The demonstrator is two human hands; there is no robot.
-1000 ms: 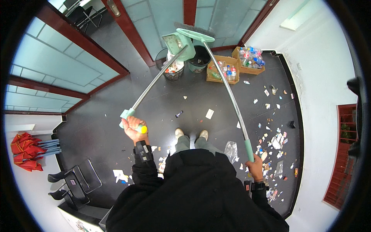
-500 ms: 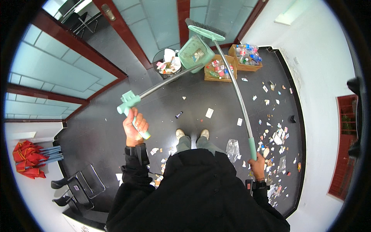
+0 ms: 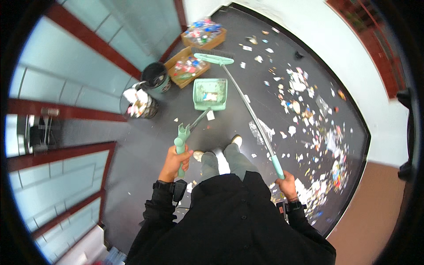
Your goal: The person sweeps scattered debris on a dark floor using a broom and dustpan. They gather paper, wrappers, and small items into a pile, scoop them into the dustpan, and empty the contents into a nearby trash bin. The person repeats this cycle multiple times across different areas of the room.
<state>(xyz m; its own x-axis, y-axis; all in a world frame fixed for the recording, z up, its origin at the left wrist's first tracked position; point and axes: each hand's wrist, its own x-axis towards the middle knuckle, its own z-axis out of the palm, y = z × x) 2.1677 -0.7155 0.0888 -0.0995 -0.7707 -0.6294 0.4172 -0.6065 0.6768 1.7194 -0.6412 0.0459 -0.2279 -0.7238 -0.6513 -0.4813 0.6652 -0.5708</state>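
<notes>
My left hand (image 3: 176, 163) is wrapped round the green grip of a long-handled dustpan (image 3: 210, 105). The green pan hangs in front of me with a little litter in it; its metal pole runs back to the grip. In my right hand (image 3: 287, 184) is the green handle end of a broom (image 3: 248, 106). Its grey pole slants away up to the left, and the green head with dark bristles is held near the far boxes. Scraps of paper and other litter (image 3: 297, 84) lie across the dark floor on my right, beyond the broom.
Far left stand a cardboard box of plastic bottles (image 3: 189, 66), another bottle box (image 3: 205, 34), a dark bin (image 3: 156, 77) and a bin heaped with rubbish (image 3: 140, 102). A clear plastic bag (image 3: 261, 131) lies near my feet. Glass-panelled partitions line the left; a white wall bounds the right.
My view has turned to the right, so boxes and bins now appear farther left. The dustpan has come nearer, its pan facing up in front of me. Both hands keep their grips.
</notes>
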